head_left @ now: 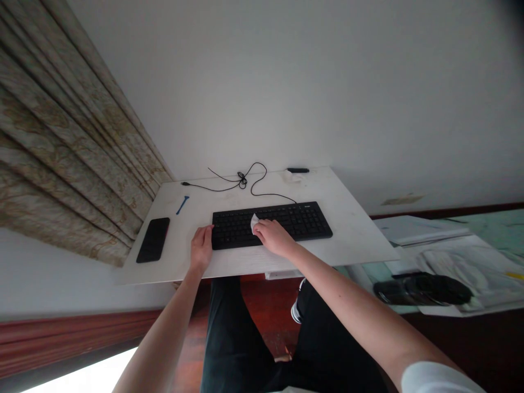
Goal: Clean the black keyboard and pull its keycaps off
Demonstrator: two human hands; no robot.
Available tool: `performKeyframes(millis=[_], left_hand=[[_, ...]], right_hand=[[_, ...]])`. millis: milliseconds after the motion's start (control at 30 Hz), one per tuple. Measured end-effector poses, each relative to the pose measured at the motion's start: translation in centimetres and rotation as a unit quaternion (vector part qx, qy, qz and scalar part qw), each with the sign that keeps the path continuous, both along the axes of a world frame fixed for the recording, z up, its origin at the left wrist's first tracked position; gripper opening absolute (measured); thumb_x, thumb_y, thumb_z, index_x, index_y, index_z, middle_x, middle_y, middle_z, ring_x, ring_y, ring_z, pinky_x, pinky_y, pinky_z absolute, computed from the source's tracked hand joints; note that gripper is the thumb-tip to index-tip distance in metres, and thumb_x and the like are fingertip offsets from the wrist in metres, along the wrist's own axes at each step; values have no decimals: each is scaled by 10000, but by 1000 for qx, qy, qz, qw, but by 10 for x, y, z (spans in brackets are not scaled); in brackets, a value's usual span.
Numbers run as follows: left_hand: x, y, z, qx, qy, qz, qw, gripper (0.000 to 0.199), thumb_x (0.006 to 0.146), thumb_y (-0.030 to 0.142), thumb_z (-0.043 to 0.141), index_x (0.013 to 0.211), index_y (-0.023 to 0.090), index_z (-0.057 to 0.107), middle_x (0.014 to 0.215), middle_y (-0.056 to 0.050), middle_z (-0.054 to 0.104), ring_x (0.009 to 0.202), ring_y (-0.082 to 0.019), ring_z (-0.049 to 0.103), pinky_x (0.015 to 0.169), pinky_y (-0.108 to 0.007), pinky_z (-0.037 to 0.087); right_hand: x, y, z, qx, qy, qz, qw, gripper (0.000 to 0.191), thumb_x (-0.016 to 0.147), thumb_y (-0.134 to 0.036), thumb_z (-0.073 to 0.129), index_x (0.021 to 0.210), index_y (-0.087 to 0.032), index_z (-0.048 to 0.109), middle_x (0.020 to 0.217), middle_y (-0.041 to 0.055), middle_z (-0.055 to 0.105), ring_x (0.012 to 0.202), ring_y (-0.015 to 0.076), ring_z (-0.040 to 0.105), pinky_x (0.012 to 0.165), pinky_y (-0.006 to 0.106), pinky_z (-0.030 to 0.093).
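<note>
My right hand [274,237] pinches a white tissue [254,221] against the black keyboard [286,226], whose long axis runs crosswise on the counter [347,240]. My left hand [200,248], fingers slightly curled and empty, rests at the keyboard's left end.

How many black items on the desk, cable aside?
3. A keyboard mid-desk, touched by the left hand and by the right hand holding a white wipe; a phone at the left end; a small stick at the far edge. None looks hidden.
</note>
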State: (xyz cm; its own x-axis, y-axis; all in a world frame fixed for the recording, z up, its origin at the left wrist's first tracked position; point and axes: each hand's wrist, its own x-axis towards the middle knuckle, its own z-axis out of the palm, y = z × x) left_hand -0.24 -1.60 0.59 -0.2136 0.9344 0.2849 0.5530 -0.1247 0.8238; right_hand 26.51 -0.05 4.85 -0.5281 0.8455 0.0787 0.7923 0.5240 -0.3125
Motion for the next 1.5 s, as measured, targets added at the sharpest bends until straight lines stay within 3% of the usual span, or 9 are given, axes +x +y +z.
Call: performKeyframes(millis=[167,467,667,767,867,1133,1500], left_hand=[[-1,0,0,-2,-1,2,1000,444,1004,486,389,1075,207,727,1077,-90,715,1071,-242,657,1049,-400,489],[0,0,0,-4,-8,3,1000,452,1005,482,388,1071,186,724,1076,-96,724,1065,-234,663,1038,-392,494],[0,0,2,-5,-17,11,1000,451,1002,475,375,1068,188,716,1064,-100,734,1039,-239,673,1010,-393,511],[-1,0,4,-10,-16,15,1000,444,1002,464,368,1054,187,711,1064,-103,736,1031,-240,675,1000,-392,514],[-1,-1,5,-11,-17,14,1000,436,1000,458,372,1045,182,707,1068,-105,736,1031,-239,675,998,-390,513],[0,-1,4,-18,-33,8,999,463,999,494,371,1052,179,705,1068,-107,738,1029,-240,674,1005,-396,510],[-2,2,-1,-20,-41,9,999,484,988,528,386,1059,180,715,1066,-110,740,1040,-248,679,1024,-415,505]], right_hand=[[-27,1,3,8,-12,4,1000,202,1013,-163,476,973,-148,673,1036,101,691,990,223,617,832,335,389],[-33,3,-3,2,42,-3,999,185,1016,-163,494,971,-159,674,1023,86,696,964,208,630,824,321,400],[-88,0,-5,7,68,32,997,206,1031,-200,490,1030,-170,694,1034,86,708,993,213,632,832,321,403],[-118,-1,-3,23,43,57,997,237,1030,-190,466,1059,-158,700,1062,103,710,1002,233,621,838,347,408],[-130,0,1,45,5,75,996,239,998,-139,480,1091,-115,699,1094,135,703,1031,256,602,858,377,412],[-87,6,8,54,-68,129,988,243,971,-100,509,1045,-145,736,1065,123,706,1034,247,580,863,370,411],[-41,1,14,54,-87,106,989,205,980,-100,536,1030,-139,731,1054,122,701,1017,234,579,861,366,399]])
